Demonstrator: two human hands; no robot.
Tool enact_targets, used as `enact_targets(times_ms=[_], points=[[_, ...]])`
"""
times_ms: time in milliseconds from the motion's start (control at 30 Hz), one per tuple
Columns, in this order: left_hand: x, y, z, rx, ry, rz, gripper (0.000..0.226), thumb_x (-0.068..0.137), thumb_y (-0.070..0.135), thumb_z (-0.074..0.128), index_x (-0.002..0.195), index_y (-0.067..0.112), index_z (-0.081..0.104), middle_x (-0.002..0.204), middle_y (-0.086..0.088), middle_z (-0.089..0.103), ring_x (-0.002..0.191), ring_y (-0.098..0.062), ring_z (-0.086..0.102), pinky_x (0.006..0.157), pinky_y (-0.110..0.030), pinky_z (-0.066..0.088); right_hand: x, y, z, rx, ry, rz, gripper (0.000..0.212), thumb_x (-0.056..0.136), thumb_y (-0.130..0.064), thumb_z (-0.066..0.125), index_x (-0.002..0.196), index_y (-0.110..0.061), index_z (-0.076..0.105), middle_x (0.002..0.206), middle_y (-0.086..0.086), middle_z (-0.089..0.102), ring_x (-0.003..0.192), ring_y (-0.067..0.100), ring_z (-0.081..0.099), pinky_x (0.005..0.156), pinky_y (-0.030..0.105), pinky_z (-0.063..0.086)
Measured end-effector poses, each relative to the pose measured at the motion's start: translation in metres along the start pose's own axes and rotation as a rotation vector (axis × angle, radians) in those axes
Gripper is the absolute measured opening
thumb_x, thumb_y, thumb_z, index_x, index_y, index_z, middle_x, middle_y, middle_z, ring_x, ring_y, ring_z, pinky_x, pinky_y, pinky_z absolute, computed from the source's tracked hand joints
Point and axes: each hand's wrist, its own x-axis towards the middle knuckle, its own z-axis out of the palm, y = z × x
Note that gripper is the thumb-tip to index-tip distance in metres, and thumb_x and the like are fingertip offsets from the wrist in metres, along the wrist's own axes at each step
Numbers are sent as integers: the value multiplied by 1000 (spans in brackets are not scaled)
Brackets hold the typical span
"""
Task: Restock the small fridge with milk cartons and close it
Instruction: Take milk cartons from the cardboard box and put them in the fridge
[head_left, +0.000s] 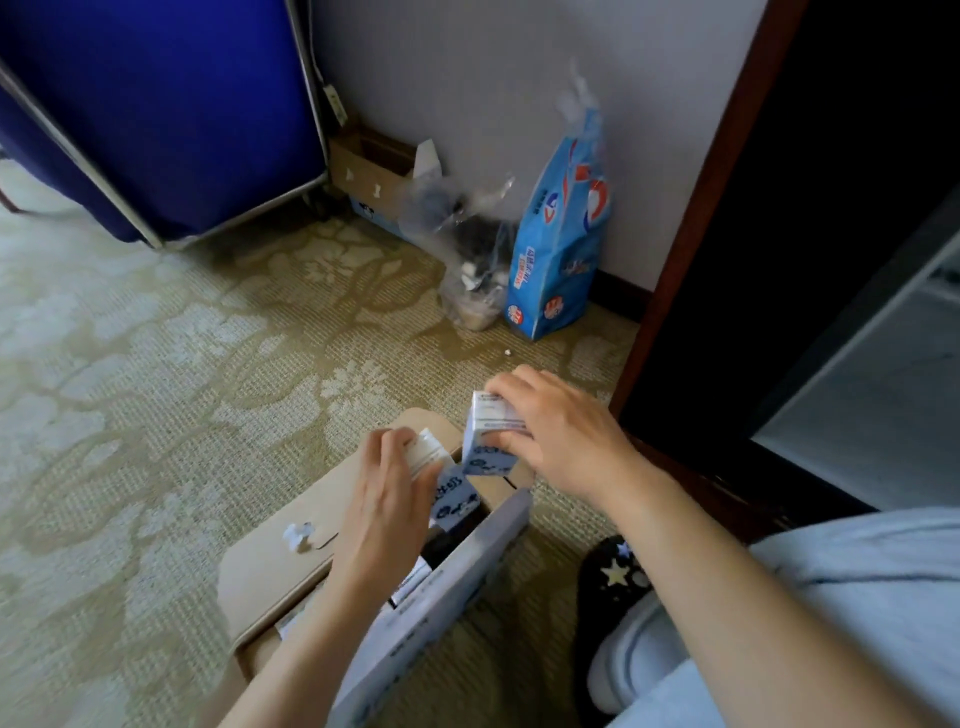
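While both hands hover over the open cardboard box (280, 561) on the patterned beige carpet (156, 389), the left hand (387, 499) grips one blue-and-white milk carton (454, 493) and the right hand (561, 431) clasps a second carton (488, 441) at the box's far end. Both cartons have their long axes near upright, tops tipped slightly left. Blue bag (561, 234) against the wall.

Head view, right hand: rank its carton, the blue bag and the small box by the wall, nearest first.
1. carton, gripped in the right hand itself.
2. blue bag, straight ahead.
3. small box, farther back, to the left.
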Motion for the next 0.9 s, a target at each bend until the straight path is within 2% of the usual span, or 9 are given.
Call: enact_targets(times_ms=[233, 333, 400, 467, 567, 633, 700, 767, 900], points=[[36, 70, -18, -94, 76, 261, 49, 90, 42, 43, 114, -1, 49, 104, -3, 37, 76, -10, 35, 59, -14, 32, -52, 21, -72, -63, 294, 162, 39, 89, -47, 53, 122, -27, 44, 117, -9, 48, 97, 27, 60, 71, 36, 46], [49, 106, -17, -159, 115, 410, 52, 87, 44, 45, 111, -2, 50, 106, -14, 44, 78, -9, 36, 62, -25, 40, -80, 34, -100, -46, 453, 179, 35, 87, -39, 61, 116, -23, 48, 110, -8, 50, 91, 26, 61, 69, 41, 50], [57, 133, -16, -216, 137, 501, 43, 88, 40, 42, 113, 5, 46, 107, -12, 42, 81, -3, 33, 64, -28, 42, -100, 43, -118, -37, 546, 200, 33, 86, -35, 64, 114, -22, 50, 104, -12, 48, 87, 21, 59, 66, 37, 48], [64, 160, -14, -271, 141, 579, 36, 88, 41, 42, 112, 15, 40, 109, 1, 34, 81, 0, 32, 66, -30, 46, -121, 53, -134, -61, 624, 232, 32, 86, -32, 65, 113, -21, 52, 102, -15, 43, 83, 11, 52, 61, 25, 41], [69, 202, -7, -314, 146, 674, 35, 87, 41, 42, 113, 17, 38, 106, 9, 29, 83, 2, 32, 71, -26, 47, -151, 68, -154, -110, 721, 281, 33, 86, -28, 65, 115, -18, 53, 104, -14, 44, 82, -3, 40, 58, 18, 37], [71, 232, -1, -343, 136, 730, 38, 88, 39, 44, 114, 12, 42, 108, 6, 32, 85, 4, 31, 75, -16, 40, -171, 80, -166, -153, 791, 300, 35, 85, -26, 66, 115, -15, 53, 105, -10, 46, 81, 0, 42, 58, 21, 39], [74, 262, 8, -359, 111, 776, 39, 89, 36, 52, 115, 7, 45, 110, -5, 39, 87, 1, 34, 79, -15, 38, -188, 93, -177, -189, 852, 323, 36, 84, -26, 66, 115, -13, 52, 105, -5, 49, 81, 0, 42, 59, 16, 38], [77, 291, 18, -370, 87, 794, 38, 91, 30, 55, 117, 3, 47, 114, -10, 41, 89, -7, 40, 72, -18, 46, -204, 109, -185, -217, 905, 357, 37, 84, -27, 64, 114, -10, 53, 103, -2, 50, 82, -1, 41, 60, 13, 36], [80, 341, 42, -397, 46, 798, 40, 91, 24, 54, 123, 3, 44, 121, -11, 38, 93, -19, 48, 74, -35, 56, -229, 141, -192, -235, 991, 471, 39, 81, -16, 72, 114, -6, 55, 106, 4, 54, 86, -3, 41, 68, 10, 36]])
